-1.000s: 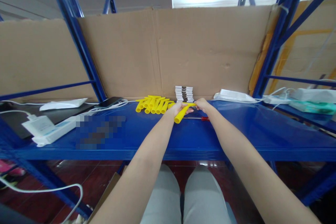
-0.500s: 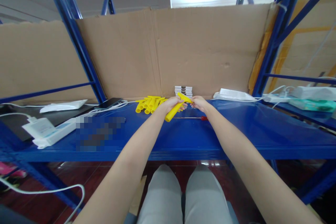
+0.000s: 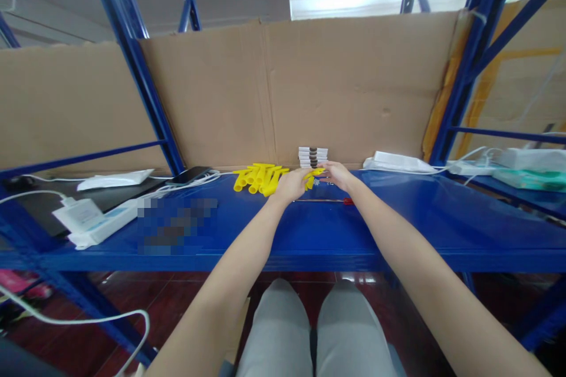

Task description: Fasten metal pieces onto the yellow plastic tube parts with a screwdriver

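The left hand (image 3: 290, 185), seen from its back, appears closed around a yellow plastic piece with a flat head (image 3: 315, 172), whose visible part lies between the two hands above the middle of the blue metal shelf (image 3: 398, 230); the palm side is hidden, perhaps because the grip wraps the piece to steady it. The right hand (image 3: 338, 173) meets it from the other side with fingers loosely spread, and whether they pinch the piece or only lie beside it I cannot tell; such a hold would suit the left hand bearing the weight while the right is free for finer handling. Just below the hands, small shiny metal bits (image 3: 328, 183) and a screwdriver with a red handle (image 3: 348, 201) lie on the shelf, the screwdriver's thin shaft pointing left, presumably put there for easy reach. Left of the left hand sits a heap of yellow hollow plastic tubes (image 3: 253, 178), open ends toward the person, probably grouped as like parts. Behind the hands, a stack of white blocks with dark middles (image 3: 313, 156) stands near the upright brown cardboard sheet (image 3: 345, 88), which likely serves as a backstop. Farther out, a white power strip (image 3: 106, 221) lies at the left.
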